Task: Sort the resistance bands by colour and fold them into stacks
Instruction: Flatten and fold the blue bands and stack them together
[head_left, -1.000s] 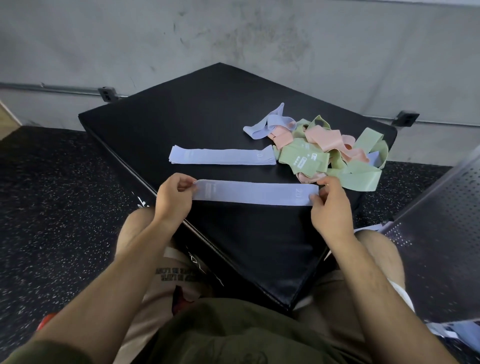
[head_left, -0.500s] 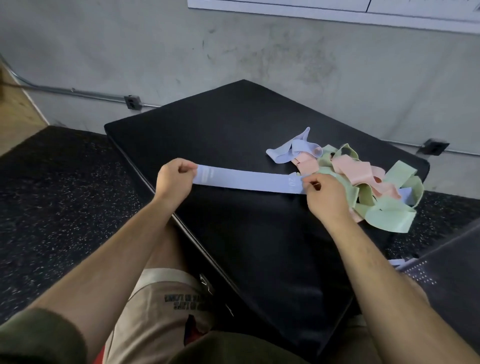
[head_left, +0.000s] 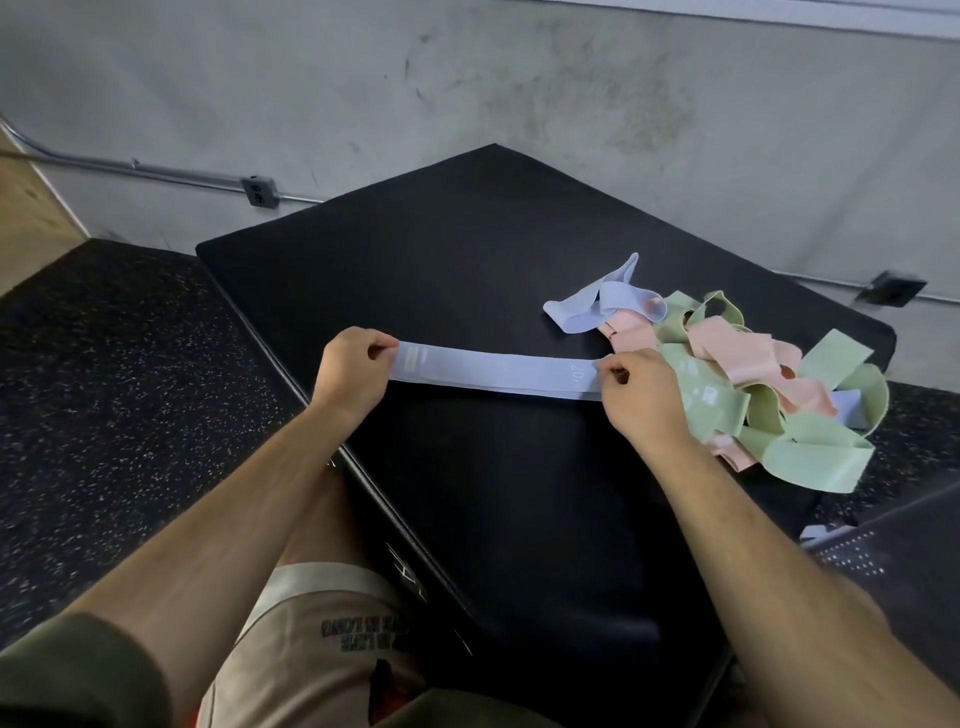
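Lilac band (head_left: 493, 371) is lying stretched flat on the black tabletop (head_left: 441, 260), close to its front-left edge, "20" printed at the R end. A thin strip is showing along its near edge, prob. a second lilac band underneath, but can't tell for sure. L hand (head_left: 350, 374) is pinching the L end and R hand (head_left: 641, 395) the R end, so both grips are clamped on the band, keeping it taut. Right beside the R hand the unsorted pile (head_left: 753, 395) is sitting: green bands (head_left: 815, 460) and pink bands (head_left: 737, 348) tangled together, w/ a loose lilac loop (head_left: 597, 306) sticking up at the far-left side.

Step in hand, as I'm reading it: laying a lilac band down squarely to build the lilac stack. Sorting is looking barely begun, w/ green & pink not yet separated. Next move is calling for lining up the ends, easing both grips off w/out the band shifting, then picking the lilac loop out w/out dragging the tangle along.
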